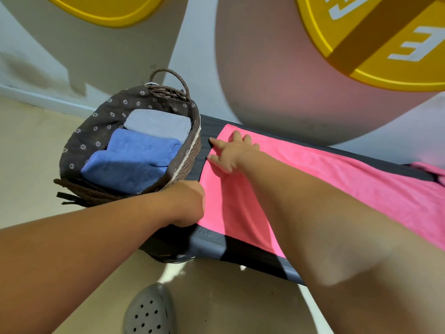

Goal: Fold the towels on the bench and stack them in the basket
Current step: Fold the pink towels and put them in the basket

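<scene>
A pink towel lies spread flat along the dark bench. My right hand lies flat on the towel's far left corner with its fingers spread and straight. My left hand is curled at the towel's near left corner and seems to pinch its edge; the fingertips are hidden. At the bench's left end stands a brown wicker basket with a flowered lining. It holds two folded blue towels and a folded grey one.
A wall with large pink and yellow painted shapes runs right behind the bench. Another bit of pink cloth shows at the far right edge. A grey perforated shoe stands on the beige floor below the bench.
</scene>
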